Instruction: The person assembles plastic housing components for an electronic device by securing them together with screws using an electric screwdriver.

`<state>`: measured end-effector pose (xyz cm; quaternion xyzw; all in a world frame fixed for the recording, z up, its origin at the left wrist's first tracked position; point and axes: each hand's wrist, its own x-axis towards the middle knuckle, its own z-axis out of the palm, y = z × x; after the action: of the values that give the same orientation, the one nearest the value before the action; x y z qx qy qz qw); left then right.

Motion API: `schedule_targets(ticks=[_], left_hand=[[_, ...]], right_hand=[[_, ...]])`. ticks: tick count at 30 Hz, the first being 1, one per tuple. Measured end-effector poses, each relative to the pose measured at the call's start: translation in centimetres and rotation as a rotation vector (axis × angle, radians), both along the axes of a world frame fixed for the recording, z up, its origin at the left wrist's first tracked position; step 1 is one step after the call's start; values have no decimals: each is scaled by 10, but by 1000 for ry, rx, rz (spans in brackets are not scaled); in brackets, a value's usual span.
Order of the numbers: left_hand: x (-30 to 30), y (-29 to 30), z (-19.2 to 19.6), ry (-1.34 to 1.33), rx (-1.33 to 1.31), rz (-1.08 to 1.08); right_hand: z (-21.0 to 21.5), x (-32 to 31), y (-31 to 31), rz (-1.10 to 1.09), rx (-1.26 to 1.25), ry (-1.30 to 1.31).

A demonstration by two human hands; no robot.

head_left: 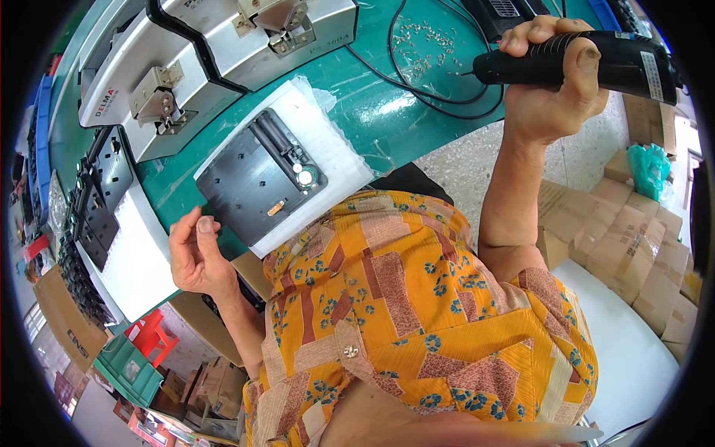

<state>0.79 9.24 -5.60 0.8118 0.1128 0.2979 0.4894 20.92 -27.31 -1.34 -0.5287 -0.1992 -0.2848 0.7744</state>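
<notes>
Head view: person's left hand (198, 257) just off the near-left edge of a black panel (242, 182); fingers loosely curled, thumb toward the index, holding nothing visible. Slim gap between fingertips and panel edge; contact not apparent. Panel lies flat, turned at an angle, on a white sheet (341, 158) on the green tabletop (361, 100), up and to the right of the left fingers. On it: long dark slot along the far-right side, round pale component (305, 177) near the right corner, small copper-coloured part (276, 208) toward the near edge.

Right hand (557, 100) raised at upper right, fingers wrapped firmly around a black electric screwdriver (547, 65), thumb across the body. Bit points left, toward loose small screws (428, 46) and a black cable (393, 56) on the tabletop. Panel well apart from the right fingers, left and lower in view.

Two silver machines (119, 93) stand beyond the panel. More black parts (112, 175) at left, partly over another white sheet (138, 261). Cardboard boxes (622, 238) at right, teal plastic bag (649, 170) above them; green crate (128, 371) and red stool (155, 335) lower left.
</notes>
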Motion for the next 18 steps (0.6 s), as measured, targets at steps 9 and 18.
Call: schedule_targets(ticks=[9, 18], left_hand=[[-8, -23, 19, -88, 126, 78], [37, -79, 32, -35, 1, -428]], right_hand=[[4, -6, -2, 147, 80, 40], [49, -39, 68, 694, 353, 53]])
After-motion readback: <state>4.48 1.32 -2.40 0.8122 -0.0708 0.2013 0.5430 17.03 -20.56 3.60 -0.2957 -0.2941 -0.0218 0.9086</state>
